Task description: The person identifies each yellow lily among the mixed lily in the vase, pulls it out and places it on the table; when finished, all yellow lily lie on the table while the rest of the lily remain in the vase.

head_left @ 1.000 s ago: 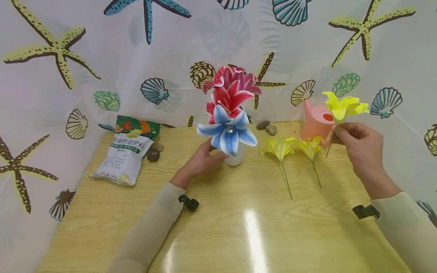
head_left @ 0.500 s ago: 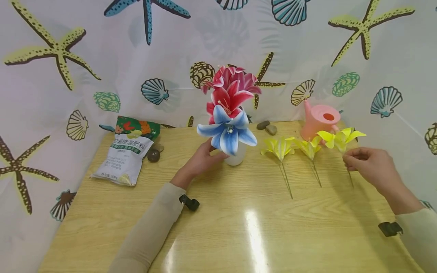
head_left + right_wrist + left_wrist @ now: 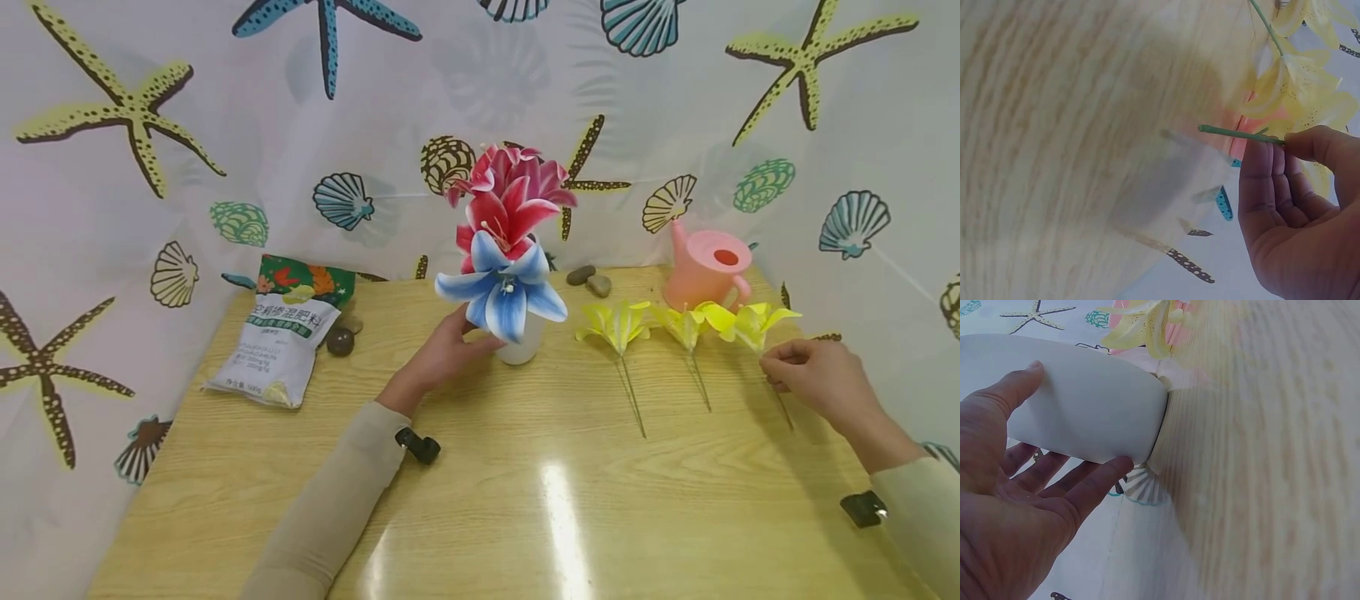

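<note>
A white vase [image 3: 519, 348] stands on the table with a blue lily [image 3: 504, 287], a red lily [image 3: 512, 212] and pink lilies [image 3: 547, 177] in it. My left hand [image 3: 444, 357] holds the vase; the left wrist view has the thumb and fingers on opposite sides of its smooth wall [image 3: 1091, 403]. With thumb and fingertips, my right hand [image 3: 825, 385] pinches the stem of a yellow lily [image 3: 752, 327]. In the right wrist view its green stem end [image 3: 1229, 132] sticks out past the fingers. Two other yellow lilies, one nearer the vase [image 3: 618, 327] and one beside it [image 3: 686, 327], lie on the table.
Behind the yellow lilies is a pink watering can [image 3: 703, 271]. Pebbles [image 3: 597, 285] lie at the table's back edge. On the left, a fertilizer bag [image 3: 277, 342] lies near a dark round stone [image 3: 341, 341]. A patterned cloth [image 3: 465, 100] hangs behind the wooden table [image 3: 480, 500].
My right hand has lowered the yellow lily and brought it toward me and to the right, from in front of the watering can to beside the other two. My left hand has stayed at the vase.
</note>
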Demonstrator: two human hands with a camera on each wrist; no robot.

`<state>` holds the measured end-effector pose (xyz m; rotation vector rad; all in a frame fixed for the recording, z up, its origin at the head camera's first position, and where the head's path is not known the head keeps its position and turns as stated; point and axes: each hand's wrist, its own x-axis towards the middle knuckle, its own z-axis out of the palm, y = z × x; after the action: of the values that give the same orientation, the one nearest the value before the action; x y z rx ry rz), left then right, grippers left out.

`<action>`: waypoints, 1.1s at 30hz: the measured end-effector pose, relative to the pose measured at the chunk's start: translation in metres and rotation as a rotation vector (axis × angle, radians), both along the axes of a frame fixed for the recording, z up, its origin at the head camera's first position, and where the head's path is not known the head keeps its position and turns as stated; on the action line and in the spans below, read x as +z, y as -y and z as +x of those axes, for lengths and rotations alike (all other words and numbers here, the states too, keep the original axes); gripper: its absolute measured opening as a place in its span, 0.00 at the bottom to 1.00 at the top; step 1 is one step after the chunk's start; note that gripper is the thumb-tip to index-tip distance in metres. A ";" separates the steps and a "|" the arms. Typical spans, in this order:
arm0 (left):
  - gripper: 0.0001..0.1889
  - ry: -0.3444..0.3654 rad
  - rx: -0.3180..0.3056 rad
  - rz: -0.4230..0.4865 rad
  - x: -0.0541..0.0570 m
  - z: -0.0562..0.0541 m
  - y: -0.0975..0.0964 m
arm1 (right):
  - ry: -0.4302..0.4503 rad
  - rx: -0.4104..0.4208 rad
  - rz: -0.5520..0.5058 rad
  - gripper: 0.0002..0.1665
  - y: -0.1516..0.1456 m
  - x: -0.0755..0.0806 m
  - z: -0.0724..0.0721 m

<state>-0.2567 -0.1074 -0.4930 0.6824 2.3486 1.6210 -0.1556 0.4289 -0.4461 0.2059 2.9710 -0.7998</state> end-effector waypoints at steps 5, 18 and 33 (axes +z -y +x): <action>0.41 0.006 0.002 -0.002 0.000 0.000 0.000 | 0.069 -0.022 -0.049 0.29 -0.005 -0.003 -0.003; 0.40 -0.017 0.008 -0.012 0.002 0.000 -0.001 | 0.097 -0.031 -0.067 0.28 -0.006 -0.012 -0.011; 0.41 0.001 0.012 -0.015 0.002 0.000 -0.001 | 0.111 -0.126 -0.238 0.33 -0.005 -0.021 -0.018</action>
<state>-0.2569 -0.1059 -0.4911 0.6655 2.3669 1.6065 -0.1735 0.4338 -0.4675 0.4121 2.7513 -1.1066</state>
